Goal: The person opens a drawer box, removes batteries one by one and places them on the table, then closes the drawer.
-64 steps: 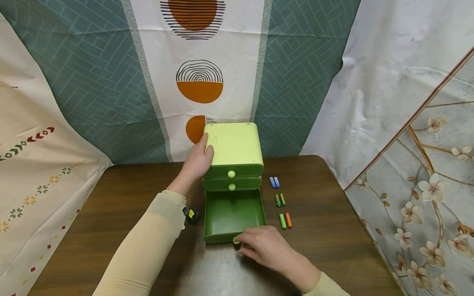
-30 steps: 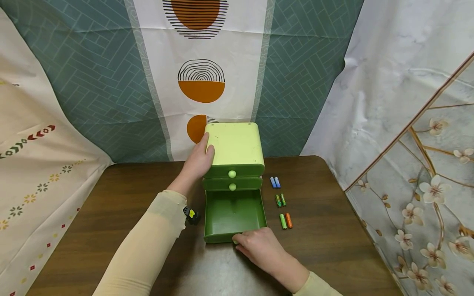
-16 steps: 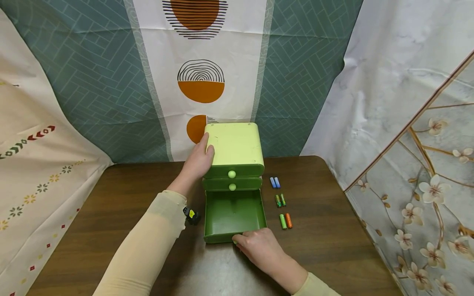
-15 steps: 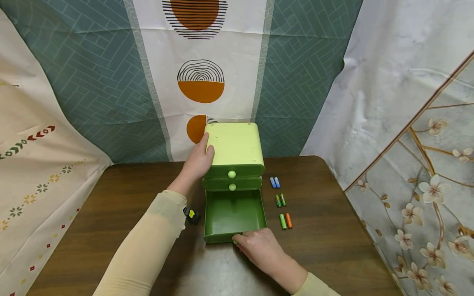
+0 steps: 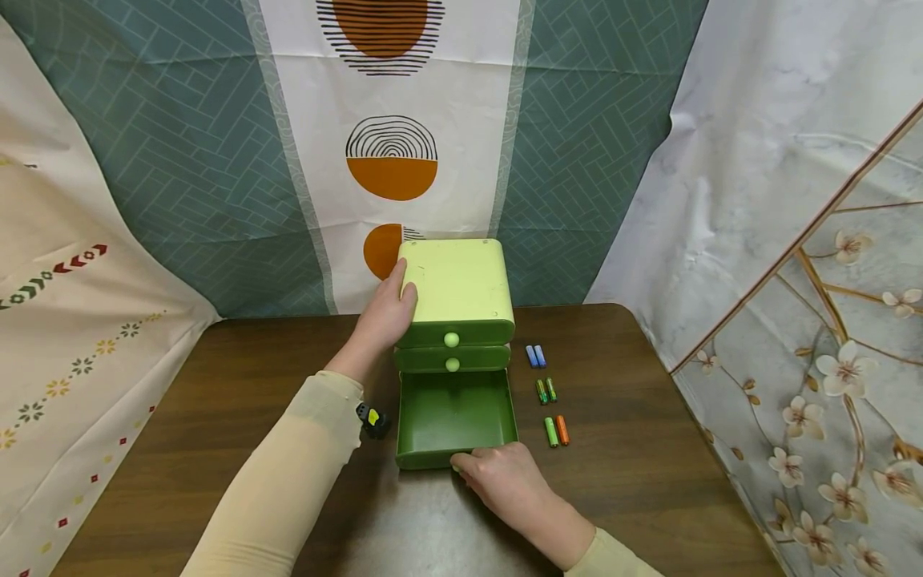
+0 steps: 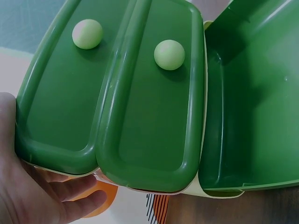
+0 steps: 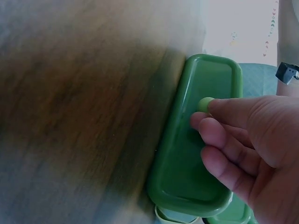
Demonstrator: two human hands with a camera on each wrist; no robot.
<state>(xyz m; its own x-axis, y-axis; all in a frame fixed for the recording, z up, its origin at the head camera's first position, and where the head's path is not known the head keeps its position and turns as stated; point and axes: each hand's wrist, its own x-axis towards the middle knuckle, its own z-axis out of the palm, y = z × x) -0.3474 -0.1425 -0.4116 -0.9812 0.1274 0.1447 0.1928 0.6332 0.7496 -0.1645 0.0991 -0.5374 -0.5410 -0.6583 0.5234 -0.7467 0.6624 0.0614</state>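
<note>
A small drawer cabinet (image 5: pixel 456 280) with a pale yellow-green top stands at the back of the table. Its bottom drawer (image 5: pixel 453 417) is pulled out, with bare green floor showing; the two upper drawers (image 6: pixel 149 116) are in. My left hand (image 5: pixel 385 312) rests against the cabinet's left side, thumb at the top edge and fingers extended along the wall. At the drawer's front, my right hand (image 5: pixel 508 481) pinches the round light-green knob (image 7: pixel 204 104) between thumb and index finger. The other right fingers curl loosely near the drawer front.
Right of the cabinet lie batteries in pairs: blue-and-white batteries (image 5: pixel 535 356), green batteries (image 5: pixel 546 390), then a light-green battery (image 5: pixel 551 432) beside an orange battery (image 5: pixel 562 430). A black camera (image 5: pixel 372 419) sits at my left wrist. Patterned cloth (image 5: pixel 202 160) hangs behind the table.
My right fingers have closed round the knob from a looser touch. The bottom drawer has slid very slightly inward with that hand. My left hand stays in place.
</note>
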